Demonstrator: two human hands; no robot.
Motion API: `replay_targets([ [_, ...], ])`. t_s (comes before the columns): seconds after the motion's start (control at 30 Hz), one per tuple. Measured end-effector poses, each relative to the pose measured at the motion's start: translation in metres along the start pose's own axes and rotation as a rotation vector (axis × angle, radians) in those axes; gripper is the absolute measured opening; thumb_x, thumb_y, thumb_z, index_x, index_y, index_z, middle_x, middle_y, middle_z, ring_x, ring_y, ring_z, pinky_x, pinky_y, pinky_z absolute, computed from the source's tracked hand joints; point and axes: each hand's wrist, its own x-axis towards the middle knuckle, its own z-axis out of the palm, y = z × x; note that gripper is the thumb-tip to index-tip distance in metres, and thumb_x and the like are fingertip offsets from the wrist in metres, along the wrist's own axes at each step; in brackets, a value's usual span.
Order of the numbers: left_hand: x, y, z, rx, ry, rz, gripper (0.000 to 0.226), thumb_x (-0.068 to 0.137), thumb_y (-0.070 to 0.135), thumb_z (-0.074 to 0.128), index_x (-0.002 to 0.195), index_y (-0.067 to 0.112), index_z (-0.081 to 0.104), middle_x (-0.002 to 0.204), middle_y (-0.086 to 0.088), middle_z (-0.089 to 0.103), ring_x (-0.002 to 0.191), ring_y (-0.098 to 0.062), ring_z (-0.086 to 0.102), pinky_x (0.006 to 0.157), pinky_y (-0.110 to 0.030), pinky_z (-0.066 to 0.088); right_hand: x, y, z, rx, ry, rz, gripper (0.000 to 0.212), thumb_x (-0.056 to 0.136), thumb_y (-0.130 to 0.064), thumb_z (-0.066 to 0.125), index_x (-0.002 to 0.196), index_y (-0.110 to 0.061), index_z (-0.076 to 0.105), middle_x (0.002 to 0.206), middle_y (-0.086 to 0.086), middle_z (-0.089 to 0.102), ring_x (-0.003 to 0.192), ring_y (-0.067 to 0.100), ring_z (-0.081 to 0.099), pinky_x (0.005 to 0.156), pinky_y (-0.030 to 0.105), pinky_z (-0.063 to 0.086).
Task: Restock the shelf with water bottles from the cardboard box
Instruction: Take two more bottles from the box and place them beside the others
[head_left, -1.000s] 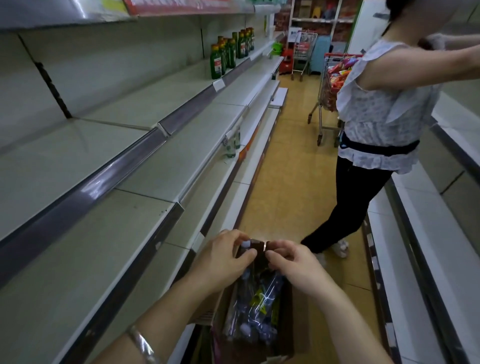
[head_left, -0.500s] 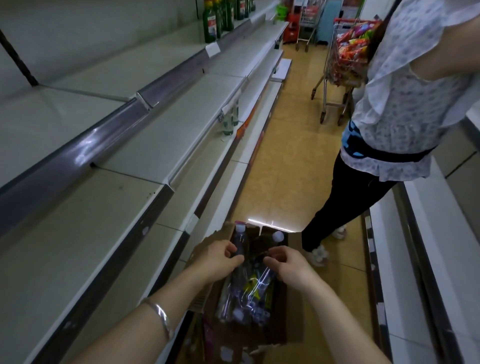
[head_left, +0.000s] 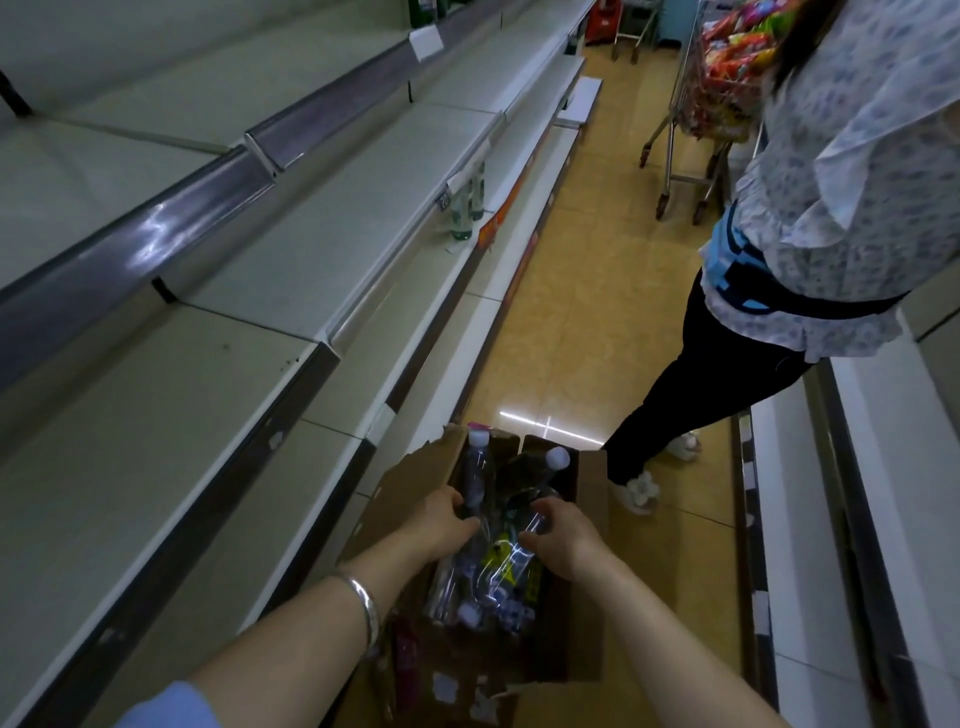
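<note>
Cardboard box (head_left: 589, 519) near, on floor; left hand (head_left: 441, 525) grasps left water bottle (head_left: 475, 467), right hand (head_left: 563, 535) grasps right water bottle (head_left: 545, 478), both forearms reaching downward

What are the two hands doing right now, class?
Left hand: grips a water bottle in the cardboard box.
Right hand: grips another water bottle.

clear white-capped water bottles (head_left: 475, 486) stand in the open cardboard box (head_left: 587, 571).
</note>
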Motion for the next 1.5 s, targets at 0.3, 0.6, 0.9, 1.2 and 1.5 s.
replay_targets([
  [0.3,0.033,0.000,0.012,-0.104,-0.017,-0.041,0.051,0.095,0.022,0.057,0.141,0.013,0.035,0.135,-0.009,0.049,0.123,-0.026,0.050,0.100,-0.038,0.043,0.034,0.022,0.013,-0.212,-0.053,-0.062,0.058,0.091,-0.018,0.063,0.144,-0.015,0.038,0.146,0.010,0.032,0.129,0.025,0.045,0.106,0.029,0.040],
  [0.6,0.063,-0.006,0.020,-0.147,-0.021,-0.086,0.058,0.095,0.019,0.057,0.145,0.011,0.028,0.143,-0.012,0.043,0.133,-0.030,0.043,0.107,-0.041,0.037,0.052,0.039,0.047,-0.438,-0.065,-0.180,0.070,0.087,-0.014,0.066,0.148,-0.022,0.032,0.159,0.011,0.003,0.145,0.036,0.014,0.114,0.040,0.034],
  [0.9,0.100,-0.013,0.034,-0.231,-0.008,-0.160,0.085,0.090,0.026,0.062,0.154,0.022,0.006,0.151,-0.015,0.034,0.137,-0.035,0.037,0.110,-0.053,0.035,0.068,0.052,0.066,-0.652,-0.118,-0.274,0.079,0.086,-0.029,0.068,0.151,-0.023,0.024,0.162,0.005,-0.001,0.147,0.036,-0.008,0.118,0.046,0.025],
  [1.2,0.125,-0.016,0.047,-0.179,0.041,-0.198,0.087,0.091,0.024,0.062,0.154,0.016,0.003,0.150,-0.016,0.037,0.138,-0.034,0.037,0.113,-0.048,0.031,0.083,0.056,0.074,-0.834,-0.244,-0.252,0.087,0.088,-0.031,0.065,0.154,-0.021,0.008,0.162,0.008,-0.007,0.146,0.036,-0.018,0.116,0.059,0.012],
  [1.5,0.144,-0.022,0.057,-0.234,0.128,-0.200,0.080,0.091,0.023,0.062,0.153,0.012,0.013,0.149,-0.017,0.039,0.138,-0.033,0.037,0.114,-0.045,0.030,0.092,0.052,0.085,-0.981,-0.286,-0.253,0.090,0.090,-0.040,0.061,0.154,-0.019,0.001,0.161,0.011,-0.013,0.144,0.039,-0.022,0.111,0.069,0.012],
])
